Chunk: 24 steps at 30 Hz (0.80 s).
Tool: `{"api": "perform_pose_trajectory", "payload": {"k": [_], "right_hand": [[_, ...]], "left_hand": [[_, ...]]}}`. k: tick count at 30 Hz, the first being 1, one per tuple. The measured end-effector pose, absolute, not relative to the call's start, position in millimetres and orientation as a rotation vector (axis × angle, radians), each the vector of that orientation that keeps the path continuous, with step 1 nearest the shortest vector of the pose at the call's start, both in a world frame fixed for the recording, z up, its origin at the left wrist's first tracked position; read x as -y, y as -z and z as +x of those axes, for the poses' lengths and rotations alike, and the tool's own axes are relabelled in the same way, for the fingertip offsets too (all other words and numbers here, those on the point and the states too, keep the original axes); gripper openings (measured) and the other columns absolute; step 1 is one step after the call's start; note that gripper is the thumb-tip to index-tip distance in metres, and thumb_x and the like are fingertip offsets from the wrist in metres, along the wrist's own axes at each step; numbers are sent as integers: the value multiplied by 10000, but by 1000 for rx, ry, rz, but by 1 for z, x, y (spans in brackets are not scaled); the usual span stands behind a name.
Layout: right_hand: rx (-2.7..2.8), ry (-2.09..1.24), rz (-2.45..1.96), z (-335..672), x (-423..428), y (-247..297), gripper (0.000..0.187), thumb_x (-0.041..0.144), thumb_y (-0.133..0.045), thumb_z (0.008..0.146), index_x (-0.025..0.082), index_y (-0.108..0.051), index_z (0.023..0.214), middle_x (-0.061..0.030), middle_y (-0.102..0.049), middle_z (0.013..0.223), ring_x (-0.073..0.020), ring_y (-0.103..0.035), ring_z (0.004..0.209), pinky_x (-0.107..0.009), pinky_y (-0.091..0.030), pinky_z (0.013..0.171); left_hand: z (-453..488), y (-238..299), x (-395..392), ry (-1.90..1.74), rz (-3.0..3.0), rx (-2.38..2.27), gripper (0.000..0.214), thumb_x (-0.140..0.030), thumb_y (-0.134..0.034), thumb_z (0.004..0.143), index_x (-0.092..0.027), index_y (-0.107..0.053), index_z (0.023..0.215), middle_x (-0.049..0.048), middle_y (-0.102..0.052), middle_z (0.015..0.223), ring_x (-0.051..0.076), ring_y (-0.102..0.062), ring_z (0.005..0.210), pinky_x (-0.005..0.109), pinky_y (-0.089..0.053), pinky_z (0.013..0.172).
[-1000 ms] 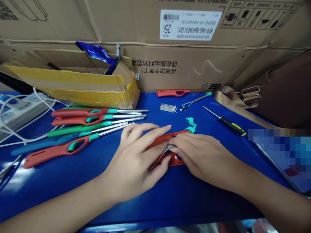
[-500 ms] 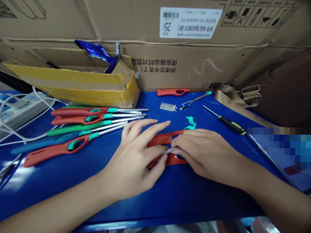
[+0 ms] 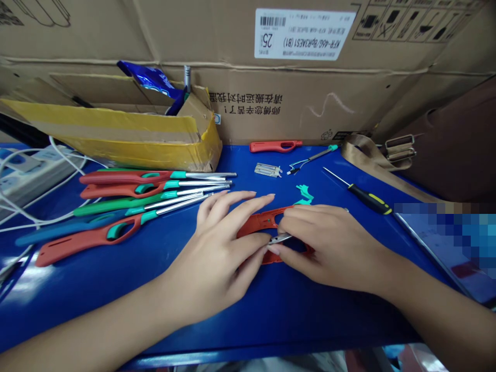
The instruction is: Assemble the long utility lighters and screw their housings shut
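Thumb and index finger of my left hand point(image 3: 220, 250) pinch the near end of a slim metal tube point(image 3: 279, 238), its other fingers stretched out. My right hand point(image 3: 337, 245) grips the same tube from the right, thumb below and fingers curled over it. Beneath both hands lie the red lighter shell halves point(image 3: 261, 221), apart and partly covered. A turquoise plastic piece point(image 3: 304, 193) rests just beyond my right hand. What lies between my left fingertips is hidden.
Several long-necked lighters point(image 3: 93, 238) lie at the left, before a taped carton point(image 3: 163, 142). Farther back are a red lighter shell point(image 3: 273, 146), a clear plastic part point(image 3: 267, 169) and a wired tube point(image 3: 313, 159). To the right are a screwdriver point(image 3: 370, 200), a strap point(image 3: 387, 183) and a blurred-out screen point(image 3: 445, 248).
Thin wires seen at my left fingertips are now hidden. More of the metal tube shows between my hands, and my left hand has shifted slightly right. The lower shell half has shifted right.
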State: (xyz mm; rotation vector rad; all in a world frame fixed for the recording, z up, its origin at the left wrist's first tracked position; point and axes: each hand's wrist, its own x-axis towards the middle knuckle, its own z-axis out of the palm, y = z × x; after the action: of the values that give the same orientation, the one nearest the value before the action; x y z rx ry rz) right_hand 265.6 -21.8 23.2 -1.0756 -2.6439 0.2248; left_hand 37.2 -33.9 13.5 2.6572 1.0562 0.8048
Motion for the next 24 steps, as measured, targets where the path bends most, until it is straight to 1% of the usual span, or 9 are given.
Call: {"api": "perform_pose_trajectory", "payload": {"k": [3, 5, 8, 10, 11, 13, 17, 20, 24], "right_hand": [[2634, -245, -1089, 267, 20, -23, 219, 331, -567, 973, 209, -540, 794, 24, -589, 747, -150, -550, 719, -300, -357, 681], [2616, -231, -1105, 270, 18, -24, 207, 305, -571, 955, 208, -534, 776, 23, -579, 734, -146, -532, 699, -297, -349, 666], [2540, -172, -1166, 275, 12, -26, 237, 309, -575, 940, 206, -516, 735, 17, -552, 702, -145, -506, 668, -300, -330, 630], [2478, -112, -1192, 280, 9, -28, 240, 310, -578, 931, 203, -519, 724, 10, -542, 696, -150, -497, 667, -303, -329, 623], [2449, -80, -1192, 282, 7, -29, 234, 305, -577, 927, 202, -523, 724, 7, -536, 694, -152, -489, 665, -305, -329, 620], [2402, -26, -1184, 285, 5, -32, 216, 294, -575, 920, 200, -531, 731, 4, -526, 690, -156, -474, 663, -307, -330, 618], [2351, 10, -1165, 291, 3, -38, 206, 290, -582, 914, 203, -528, 735, 0, -533, 684, -159, -469, 656, -309, -330, 612], [2384, -5, -1160, 293, 5, -40, 201, 286, -583, 905, 207, -525, 729, -10, -549, 693, -167, -486, 665, -314, -333, 616], [2509, -81, -1184, 293, 6, -40, 199, 289, -580, 896, 209, -534, 720, -14, -549, 696, -176, -503, 689, -318, -338, 632]], "left_hand": [[36, -17, 34, -806, 2675, -1094, 216, -203, -629, 938, -261, -731, 1120, 69, -533, 1514, 328, -442, 1376, 578, -323, 1138], [35, -21, 33, -817, 2649, -1136, 225, -235, -654, 913, -226, -691, 1135, 102, -584, 1418, 313, -511, 1297, 526, -388, 1084], [35, -25, 31, -806, 2587, -1168, 114, -245, -664, 879, -181, -623, 964, 75, -667, 1040, 232, -629, 955, 393, -494, 831], [35, -23, 31, -721, 2589, -1157, 111, -262, -661, 882, -191, -585, 843, 20, -630, 830, 189, -595, 749, 342, -466, 673], [35, -20, 31, -664, 2603, -1145, 136, -282, -665, 889, -194, -587, 821, 11, -625, 795, 186, -582, 713, 336, -456, 643], [35, -13, 31, -559, 2634, -1117, 144, -326, -688, 896, -193, -635, 878, 26, -672, 868, 211, -613, 774, 350, -486, 677], [36, -2, 30, -451, 2648, -1046, 206, -331, -678, 933, -204, -684, 1094, 45, -728, 1058, 259, -663, 976, 412, -537, 844], [32, -4, 27, -325, 2621, -1038, 170, -321, -644, 962, -226, -713, 1085, 35, -741, 1028, 250, -688, 949, 406, -546, 840], [21, -16, 22, -177, 2621, -1116, 145, -293, -666, 935, -250, -760, 1036, 33, -752, 978, 255, -715, 883, 397, -559, 790]]}}
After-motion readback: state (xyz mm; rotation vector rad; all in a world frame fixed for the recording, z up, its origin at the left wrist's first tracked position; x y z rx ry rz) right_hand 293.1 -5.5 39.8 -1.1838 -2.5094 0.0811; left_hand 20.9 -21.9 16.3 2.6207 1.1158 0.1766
